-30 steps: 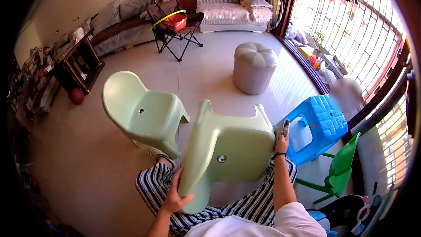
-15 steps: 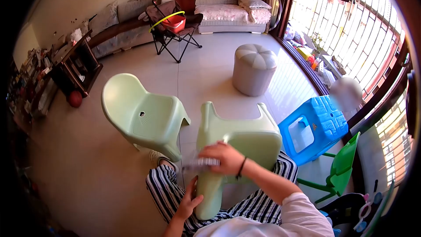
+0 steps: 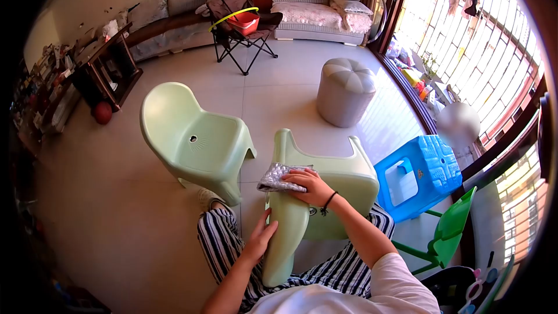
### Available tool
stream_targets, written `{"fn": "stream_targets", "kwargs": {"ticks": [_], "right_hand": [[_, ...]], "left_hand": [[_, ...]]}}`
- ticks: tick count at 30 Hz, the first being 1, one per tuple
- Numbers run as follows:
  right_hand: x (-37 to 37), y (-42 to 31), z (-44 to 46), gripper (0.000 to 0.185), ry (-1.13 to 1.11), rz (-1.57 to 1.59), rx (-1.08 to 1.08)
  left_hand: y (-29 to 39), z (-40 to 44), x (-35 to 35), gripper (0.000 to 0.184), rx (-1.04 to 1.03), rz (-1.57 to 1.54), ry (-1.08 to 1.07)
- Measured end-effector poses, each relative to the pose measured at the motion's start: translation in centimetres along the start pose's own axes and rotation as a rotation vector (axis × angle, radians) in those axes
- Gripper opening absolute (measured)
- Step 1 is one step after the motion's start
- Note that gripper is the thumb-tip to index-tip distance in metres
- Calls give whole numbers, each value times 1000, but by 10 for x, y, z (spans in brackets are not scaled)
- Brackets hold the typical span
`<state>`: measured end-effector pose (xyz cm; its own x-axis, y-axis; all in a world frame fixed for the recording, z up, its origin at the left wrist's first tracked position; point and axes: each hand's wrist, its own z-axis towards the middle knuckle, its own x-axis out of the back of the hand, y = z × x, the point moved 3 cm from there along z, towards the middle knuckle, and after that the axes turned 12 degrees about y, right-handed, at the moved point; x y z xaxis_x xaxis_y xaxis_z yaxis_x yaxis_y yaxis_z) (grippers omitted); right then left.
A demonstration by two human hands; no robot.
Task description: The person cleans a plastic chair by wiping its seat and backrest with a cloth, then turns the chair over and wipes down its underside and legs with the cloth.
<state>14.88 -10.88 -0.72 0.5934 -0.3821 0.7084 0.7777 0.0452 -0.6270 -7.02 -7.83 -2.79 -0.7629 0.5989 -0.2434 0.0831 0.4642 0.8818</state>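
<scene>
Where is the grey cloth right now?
In the head view, the grey cloth lies under the right hand, on the tipped green chair.

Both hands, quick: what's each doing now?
Left hand: partly open, against the green chair's edge.
Right hand: pressing a silvery cloth onto that chair.

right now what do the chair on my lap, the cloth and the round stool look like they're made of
Chair: smooth satin plastic, from its one-piece moulded curves.
Cloth: silvery, crinkled fabric, perhaps with metallic thread, as it glints.
Round stool: probably faux or real leather, from the soft sheen and seamed, puffed top.
</scene>
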Motion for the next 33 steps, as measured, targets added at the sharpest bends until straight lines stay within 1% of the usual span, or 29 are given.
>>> {"fn": "stream_targets", "kwargs": {"ticks": [1,2,3,4,5,7,8,9,12,14,15,16,17,18,19,20,21,23,24,25,26,29,33], "right_hand": [[4,-1,-7,37,46,13,-18],[8,7,-14,37,106,6,-64],[12,19,-19,38,167,-1,-107],[20,32,-23,37,245,-49,-170],[29,45,-29,33,351,-121,-224],[43,84,-45,29,464,-301,-351],[50,95,-54,29,496,-346,-454],[53,107,-61,28,517,-388,-463],[47,119,-83,29,529,-421,-473],[40,117,-92,29,557,-529,-522],[38,115,-94,29,551,-529,-534],[35,114,-96,28,557,-510,-549],[31,111,-98,26,565,-489,-563],[23,115,-99,20,593,-527,-515],[17,112,-101,20,594,-522,-518],[10,109,-102,18,574,-514,-515],[4,108,-104,17,555,-507,-512],[-7,112,-111,18,587,-514,-479],[-13,111,-112,17,574,-511,-490],[-19,111,-113,18,561,-506,-503],[-25,110,-113,18,569,-504,-472],[-37,104,-108,17,519,-490,-488],[-41,102,-94,18,503,-498,-508]], "left_hand": [[6,1,-5,63,-79,134,26],[8,5,-6,63,-75,139,18],[10,10,-6,65,-122,183,-24],[11,17,-4,67,-170,227,-67],[8,25,2,67,-169,233,-73],[-1,51,20,68,-206,262,-110],[-8,64,31,57,-194,253,-73],[-9,73,39,57,-199,253,-75],[-8,92,53,38,-132,299,-2],[-10,105,61,38,-135,292,-41],[-14,108,65,38,-127,285,-74],[-18,111,71,34,-74,268,-54],[-25,111,75,34,-62,273,-53],[-33,115,81,33,-45,240,-11],[-43,120,87,32,-30,206,32],[-58,122,95,34,-25,234,103],[-71,123,99,34,-30,237,103],[-98,121,108,41,92,432,257],[-105,119,108,41,95,431,258],[-112,116,110,42,119,430,308],[-118,114,113,44,141,433,356],[-135,118,123,46,96,531,406],[-143,128,130,47,104,572,440]]}}
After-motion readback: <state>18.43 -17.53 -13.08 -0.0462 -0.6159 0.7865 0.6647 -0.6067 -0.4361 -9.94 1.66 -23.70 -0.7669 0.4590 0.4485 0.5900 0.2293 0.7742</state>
